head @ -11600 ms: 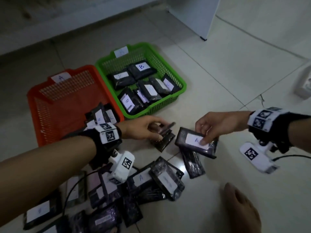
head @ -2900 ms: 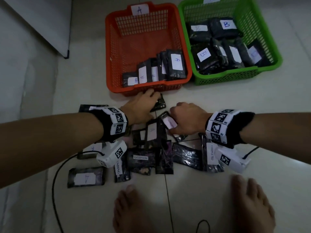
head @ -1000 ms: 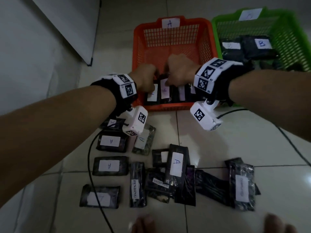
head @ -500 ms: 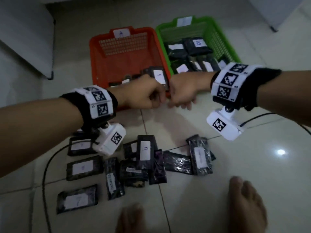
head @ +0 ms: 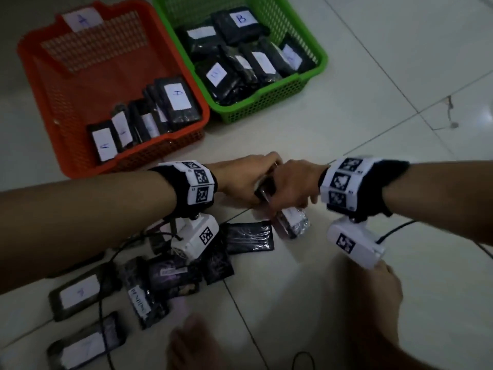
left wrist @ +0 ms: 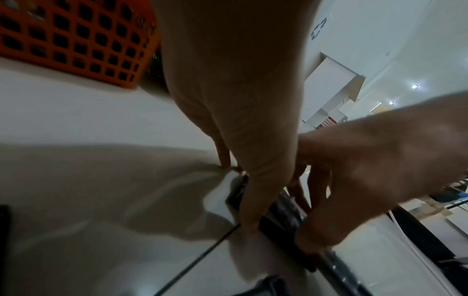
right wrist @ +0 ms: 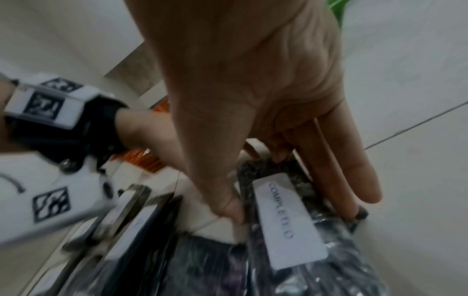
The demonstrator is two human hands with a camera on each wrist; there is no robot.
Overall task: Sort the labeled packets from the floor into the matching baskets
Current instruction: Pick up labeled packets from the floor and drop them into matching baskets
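Note:
An orange basket (head: 133,158) tagged A holds several black packets. Beside it, a green basket (head: 266,102) holds packets marked B. On the floor in front of them lies a black packet (head: 293,222) with a white label reading COMPLETED (right wrist: 288,216). My right hand (head: 293,185) pinches it, thumb on one long edge and fingers (right wrist: 354,180) along the other. My left hand (head: 248,180) meets the right one. Its thumb (left wrist: 248,210) and fingertips straddle the packet's end (left wrist: 238,190) and pinch it.
Several more labelled packets lie loose on the tiles lower left, one glossy (head: 249,237), one marked PENDING (head: 141,300), others (head: 80,292) near a black cable (head: 101,303). My bare feet (head: 373,303) are at the bottom. The orange basket's corner (left wrist: 76,46) is close by the left hand.
A second ago both hands were inside the orange basket. They drew back as fists and have now dropped to the floor onto the COMPLETED packet.

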